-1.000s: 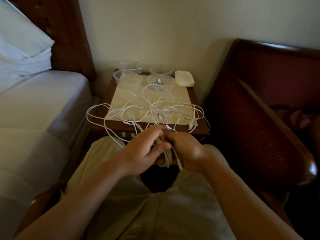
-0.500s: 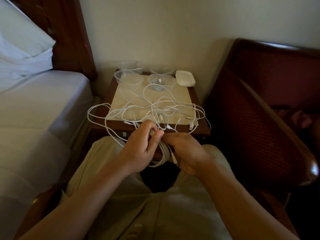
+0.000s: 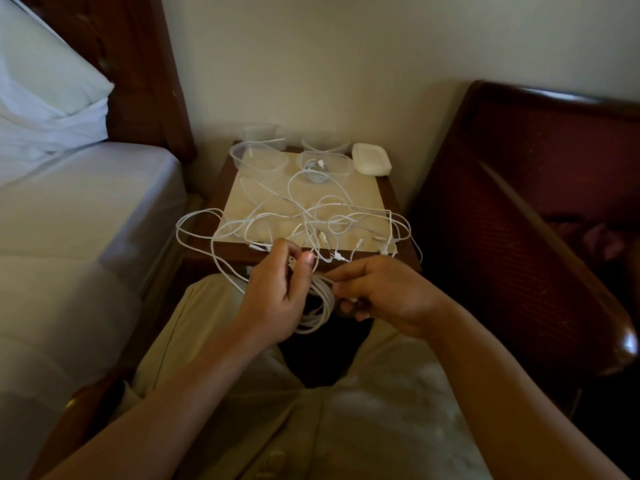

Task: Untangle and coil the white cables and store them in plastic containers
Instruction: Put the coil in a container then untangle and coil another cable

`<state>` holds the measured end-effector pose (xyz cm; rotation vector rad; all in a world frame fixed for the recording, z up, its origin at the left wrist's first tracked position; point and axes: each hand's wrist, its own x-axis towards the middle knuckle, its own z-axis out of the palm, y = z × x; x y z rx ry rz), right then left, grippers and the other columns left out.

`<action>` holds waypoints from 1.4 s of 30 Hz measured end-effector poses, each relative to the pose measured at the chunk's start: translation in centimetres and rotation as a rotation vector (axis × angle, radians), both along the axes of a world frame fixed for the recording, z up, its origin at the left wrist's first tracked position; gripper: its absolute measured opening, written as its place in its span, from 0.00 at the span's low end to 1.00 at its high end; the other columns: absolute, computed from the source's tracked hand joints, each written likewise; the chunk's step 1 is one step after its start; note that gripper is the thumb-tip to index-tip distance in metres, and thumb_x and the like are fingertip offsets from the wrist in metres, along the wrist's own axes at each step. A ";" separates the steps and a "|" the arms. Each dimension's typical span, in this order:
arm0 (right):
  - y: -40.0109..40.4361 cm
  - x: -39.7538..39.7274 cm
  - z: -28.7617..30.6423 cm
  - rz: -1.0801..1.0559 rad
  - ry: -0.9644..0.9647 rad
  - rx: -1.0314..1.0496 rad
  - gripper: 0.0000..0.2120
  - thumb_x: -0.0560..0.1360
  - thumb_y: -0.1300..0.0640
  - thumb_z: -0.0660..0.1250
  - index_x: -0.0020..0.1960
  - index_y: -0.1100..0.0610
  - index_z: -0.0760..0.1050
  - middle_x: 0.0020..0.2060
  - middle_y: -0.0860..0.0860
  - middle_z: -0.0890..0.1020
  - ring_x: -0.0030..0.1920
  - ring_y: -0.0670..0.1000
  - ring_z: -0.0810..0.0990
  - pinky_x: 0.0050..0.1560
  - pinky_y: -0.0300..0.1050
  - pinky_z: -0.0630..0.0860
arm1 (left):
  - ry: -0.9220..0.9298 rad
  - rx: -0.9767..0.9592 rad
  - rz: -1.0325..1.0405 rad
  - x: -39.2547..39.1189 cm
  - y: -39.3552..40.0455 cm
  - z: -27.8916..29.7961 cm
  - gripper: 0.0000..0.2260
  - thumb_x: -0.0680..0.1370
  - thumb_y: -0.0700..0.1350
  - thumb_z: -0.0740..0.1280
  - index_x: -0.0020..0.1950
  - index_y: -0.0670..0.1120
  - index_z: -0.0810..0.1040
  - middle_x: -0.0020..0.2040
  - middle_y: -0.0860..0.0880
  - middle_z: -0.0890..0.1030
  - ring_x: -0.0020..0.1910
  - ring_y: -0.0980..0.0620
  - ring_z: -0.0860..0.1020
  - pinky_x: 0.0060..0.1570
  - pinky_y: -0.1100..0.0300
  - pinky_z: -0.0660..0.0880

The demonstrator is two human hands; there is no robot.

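A tangle of white cables [image 3: 322, 220] sprawls over the small wooden bedside table [image 3: 386, 192], with loops hanging off its front and left edges. Between my knees hangs a partly wound white coil [image 3: 320, 308]. My left hand [image 3: 277, 296] pinches the coil's top, and a plug end shows by its thumb. My right hand [image 3: 377, 292] pinches the coil's right side. At the table's back stand several clear plastic containers: an empty one [image 3: 258, 159] on the left, and one [image 3: 325, 164] holding a coiled white cable. A stack of white lids [image 3: 371, 159] lies at the back right.
A bed with a white sheet [image 3: 76, 216] and pillow [image 3: 38, 81] lies to the left, its wooden headboard [image 3: 145, 71] against the wall. A dark red chair with a wooden arm [image 3: 554, 244] stands to the right. My lap [image 3: 311, 410] fills the foreground.
My hands have drawn apart and the coil now hangs open as a loop between them. My left hand rose a little toward the table's edge.
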<state>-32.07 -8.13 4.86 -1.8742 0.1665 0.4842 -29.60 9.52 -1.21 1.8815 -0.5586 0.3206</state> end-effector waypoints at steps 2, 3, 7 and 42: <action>-0.2 0.3 0.3 -0.041 -0.006 -0.097 0.10 0.78 0.64 0.69 0.51 0.52 0.86 0.40 0.49 0.85 0.40 0.47 0.80 0.43 0.43 0.76 | 0.019 0.010 0.003 -0.1 -0.1 -0.1 0.11 0.82 0.54 0.57 0.48 0.48 0.70 0.26 0.55 0.68 0.24 0.57 0.70 0.25 0.69 0.62; -0.3 0.5 0.4 -0.070 0.002 -0.104 0.09 0.78 0.64 0.70 0.50 0.53 0.86 0.40 0.50 0.86 0.40 0.47 0.80 0.42 0.43 0.75 | 0.023 0.018 0.001 -0.1 -0.1 -0.1 0.11 0.82 0.54 0.57 0.48 0.48 0.70 0.27 0.55 0.68 0.24 0.57 0.71 0.25 0.69 0.63; -0.4 0.9 0.9 -0.202 0.129 0.156 0.07 0.80 0.63 0.67 0.53 0.59 0.84 0.39 0.52 0.86 0.36 0.46 0.79 0.37 0.40 0.75 | -0.007 0.062 0.009 0.0 -0.1 -0.2 0.11 0.82 0.54 0.57 0.49 0.48 0.70 0.28 0.55 0.69 0.26 0.58 0.73 0.28 0.70 0.64; 2.1 -1.0 -3.4 -0.041 -0.479 -0.200 0.05 0.77 0.52 0.74 0.47 0.52 0.80 0.37 0.52 0.85 0.37 0.53 0.84 0.42 0.60 0.83 | 0.162 -0.055 0.096 0.1 -0.8 -0.1 0.16 0.82 0.57 0.55 0.52 0.44 0.70 0.30 0.52 0.72 0.26 0.58 0.72 0.27 0.66 0.67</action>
